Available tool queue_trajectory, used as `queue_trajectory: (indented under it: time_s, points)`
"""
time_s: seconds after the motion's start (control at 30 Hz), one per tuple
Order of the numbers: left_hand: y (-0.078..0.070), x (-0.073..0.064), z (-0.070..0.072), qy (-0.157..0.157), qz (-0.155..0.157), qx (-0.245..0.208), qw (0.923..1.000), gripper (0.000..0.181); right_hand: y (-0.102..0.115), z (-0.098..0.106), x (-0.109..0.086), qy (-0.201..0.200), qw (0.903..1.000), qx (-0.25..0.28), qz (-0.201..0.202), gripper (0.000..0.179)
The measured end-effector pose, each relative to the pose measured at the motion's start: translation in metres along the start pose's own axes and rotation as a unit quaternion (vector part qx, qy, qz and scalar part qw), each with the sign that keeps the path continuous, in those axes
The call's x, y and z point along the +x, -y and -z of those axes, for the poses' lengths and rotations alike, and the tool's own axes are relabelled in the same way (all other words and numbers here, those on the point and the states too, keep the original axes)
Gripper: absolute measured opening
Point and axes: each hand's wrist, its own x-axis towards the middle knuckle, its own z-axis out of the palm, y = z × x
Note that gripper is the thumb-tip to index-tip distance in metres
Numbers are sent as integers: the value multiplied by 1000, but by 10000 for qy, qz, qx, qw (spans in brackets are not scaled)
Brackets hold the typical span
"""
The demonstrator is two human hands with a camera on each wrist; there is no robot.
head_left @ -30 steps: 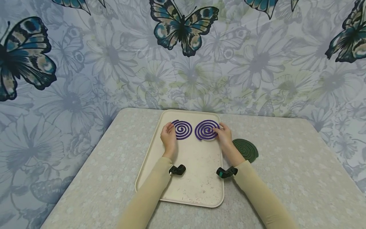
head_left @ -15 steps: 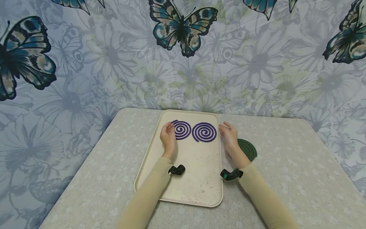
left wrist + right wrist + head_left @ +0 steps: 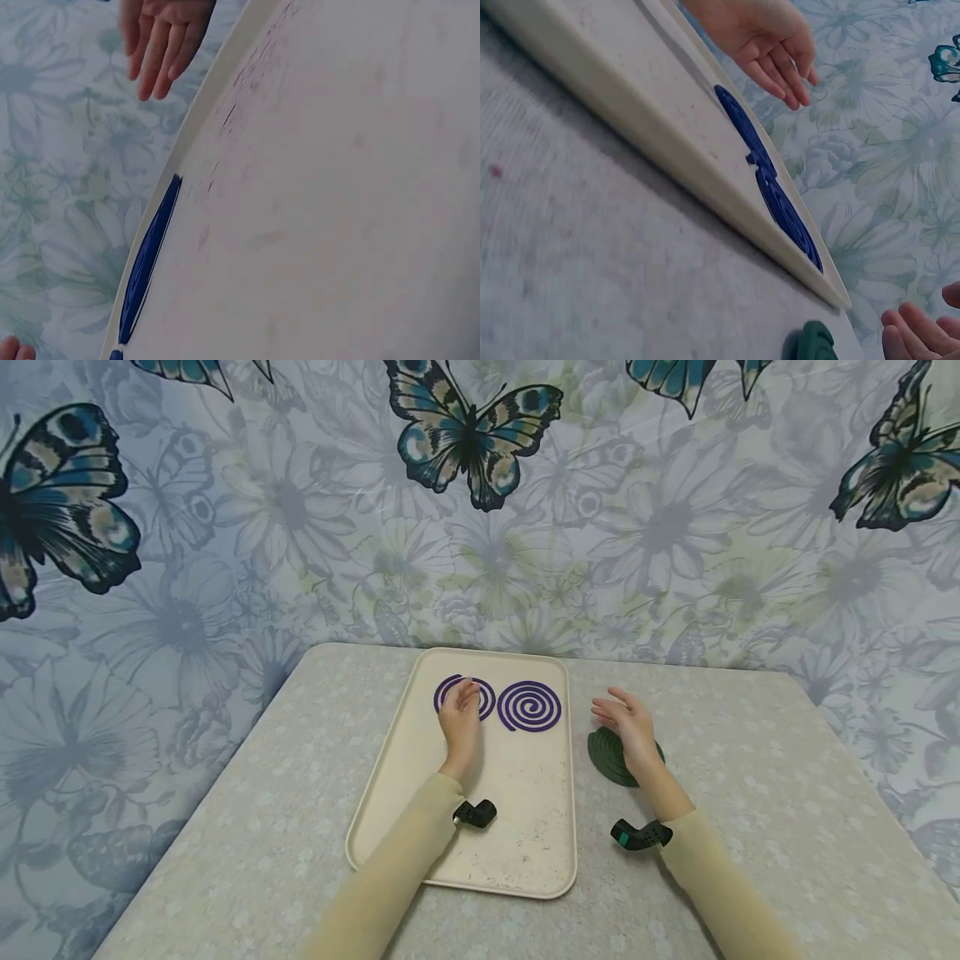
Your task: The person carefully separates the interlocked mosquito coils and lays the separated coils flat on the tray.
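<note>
Two purple spirals of thin rolled cord, clay-like in look, lie side by side at the far end of a cream tray [image 3: 495,827]. Above the left spiral [image 3: 438,697] is my left hand [image 3: 461,727], fingers relaxed and holding nothing, hiding part of the coils. The right spiral [image 3: 529,706] shows whole. A dark green tightly wound coil [image 3: 609,758] lies on the table to the right of the tray. Over it hovers my right hand [image 3: 632,731], fingers loosely extended and grasping nothing; it covers the coil's upper right part. In the right wrist view the green coil [image 3: 815,343] shows only at the bottom edge.
The tray's raised rim [image 3: 573,777] runs between the right spiral and the green coil. Small dark smears mark the tray's near right area. A pale patterned tabletop [image 3: 750,793] surrounds it, and a butterfly-print cloth [image 3: 495,577] hangs behind.
My right hand has let go of the right purple spiral and moved right, over the green coil. That spiral now lies flat on the tray. My left hand has shifted slightly right, across the left spiral.
</note>
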Motion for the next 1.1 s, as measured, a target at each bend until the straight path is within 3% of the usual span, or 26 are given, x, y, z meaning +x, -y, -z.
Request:
queue_trajectory:
  time_s: [0.13,0.3,0.43,0.57,0.77,0.83,1.0,1.1]
  points:
    - [11,-10,-20,186,13,-260,9995,29,-4,22,-5,57,9996,82,281,53]
    - [29,-30,-52,426,48,-380,9984,26,-7,42,-12,-155,9991,51,400,51]
    - [28,-56,-75,726,163,-445,9962,23,-11,54,-17,-391,9985,-158,347,48]
    - [26,-80,-90,933,531,-646,9921,24,-17,60,-20,-631,9973,-365,108,45]
    - [25,-100,-100,1160,1065,-630,9855,28,-23,63,-20,-645,9939,-884,-117,46]
    - [23,-106,-101,1395,1067,-484,9833,31,-24,65,-20,-614,9915,-1137,-113,47]
    - [20,-122,-101,2187,1170,100,9687,40,-29,68,-23,-787,9821,-1714,46,45]
    - [20,-130,-103,2431,1225,553,9606,43,-31,69,-25,-928,9746,-2030,177,43]
